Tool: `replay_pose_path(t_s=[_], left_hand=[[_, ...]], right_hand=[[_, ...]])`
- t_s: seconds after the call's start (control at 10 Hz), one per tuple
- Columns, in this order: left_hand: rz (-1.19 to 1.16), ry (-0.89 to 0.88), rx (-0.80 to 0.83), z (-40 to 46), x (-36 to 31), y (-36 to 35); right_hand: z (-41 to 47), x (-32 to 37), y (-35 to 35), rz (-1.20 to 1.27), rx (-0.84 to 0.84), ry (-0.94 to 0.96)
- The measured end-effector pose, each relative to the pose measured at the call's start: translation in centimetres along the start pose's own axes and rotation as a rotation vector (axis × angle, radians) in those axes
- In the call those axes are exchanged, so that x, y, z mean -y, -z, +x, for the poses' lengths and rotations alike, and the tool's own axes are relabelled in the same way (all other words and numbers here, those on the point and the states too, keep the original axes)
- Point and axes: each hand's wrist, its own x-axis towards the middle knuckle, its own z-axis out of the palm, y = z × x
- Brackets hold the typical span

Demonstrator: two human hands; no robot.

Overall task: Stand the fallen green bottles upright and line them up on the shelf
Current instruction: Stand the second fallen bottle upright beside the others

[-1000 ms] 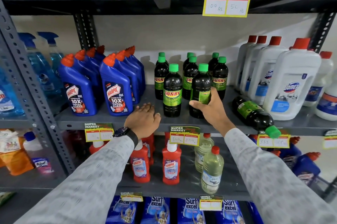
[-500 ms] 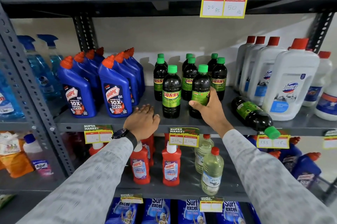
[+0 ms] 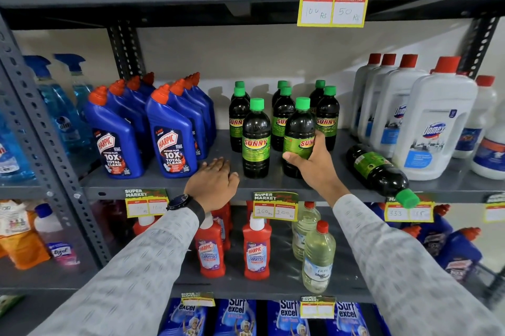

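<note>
1. At the left end of the grey metal shelf (image 3: 164,185), behind a slotted upright, stand blue trigger spray bottles (image 3: 58,106).
2. Next come 2 rows of blue Harpic toilet-cleaner bottles (image 3: 172,138) with orange caps, running from the front edge toward the back.
3. The left hand (image 3: 213,185) lies flat, palm down and fingers spread, on the front edge of the shelf just right of the Harpic rows; it holds nothing. A dark wristwatch (image 3: 181,202) sits at the cuff of a pale patterned sleeve.
4. In the middle of the shelf 8 dark Sunny bottles with green caps stand upright. The front-left Sunny bottle (image 3: 256,138) is free-standing near the front edge, just right of the left hand.
5. The right hand (image 3: 314,160) is wrapped around the label of the front-right Sunny bottle (image 3: 299,128), thumb across the front and fingers behind; the bottle is upright, and whether its base touches the shelf I cannot tell.
6. Right of that hand, a fallen Sunny bottle (image 3: 378,171) lies on its side, its green cap pointing forward-right and overhanging the front edge.
7. At the right end stand white Domex bottles (image 3: 434,122) with red caps, the nearest just beside the fallen one.
</note>
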Motion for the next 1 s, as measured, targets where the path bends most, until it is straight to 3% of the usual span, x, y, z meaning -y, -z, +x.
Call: replay_pose_path(t_s=[0.3,0.8,0.9,1.0], left_hand=[[-0.004,-0.001,0.009,0.1,0.0,0.0],[-0.027,0.008,0.069,0.6,0.1,0.6],[-0.066,0.021,0.080,1.0,-0.5,1.3],[0.050,0.000,0.100,0.8,-1.6,1.2]], right_hand=[[0.4,-0.7,0.4,0.050,0.035,-0.020],[-0.1,0.5,-0.1,-0.097,-0.030,-0.033],[-0.9,1.3,0.5,-0.122,-0.019,0.012],[-2.1,2.5,2.2,-0.210,-0.069,0.097]])
